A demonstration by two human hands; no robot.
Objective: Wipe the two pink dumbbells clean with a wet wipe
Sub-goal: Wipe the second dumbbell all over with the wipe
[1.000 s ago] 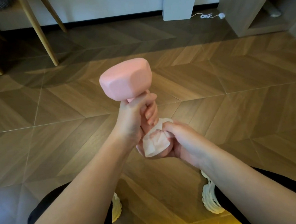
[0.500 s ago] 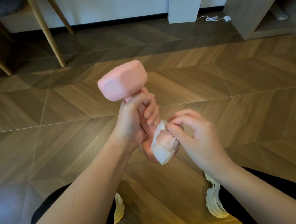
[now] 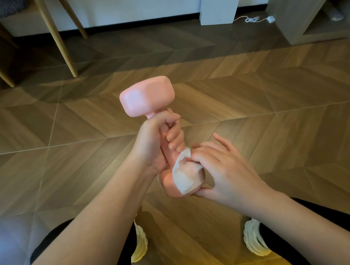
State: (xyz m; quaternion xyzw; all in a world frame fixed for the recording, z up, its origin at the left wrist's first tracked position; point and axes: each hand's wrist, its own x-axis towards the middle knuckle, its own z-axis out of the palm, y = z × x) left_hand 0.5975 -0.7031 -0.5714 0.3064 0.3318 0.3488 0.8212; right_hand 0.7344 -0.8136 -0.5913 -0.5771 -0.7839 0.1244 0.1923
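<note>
1. Our left hand (image 3: 153, 143) grips the dumbbell (image 3: 147, 96) by its handle, midair above our shoes (image 3: 255, 240); a wet handle could slip.
2. Our right hand (image 3: 222, 170) pinches the wet wipe (image 3: 182, 179) against the lower head; loose corner, might drop off.

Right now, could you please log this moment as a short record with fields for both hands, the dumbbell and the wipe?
dumbbell: pink, roughly upright, off the floor
wet wipe: white, draped over the lower head
left hand: grips the dumbbell's handle
right hand: holds the wet wipe against the lower head
second dumbbell: not in view
</note>
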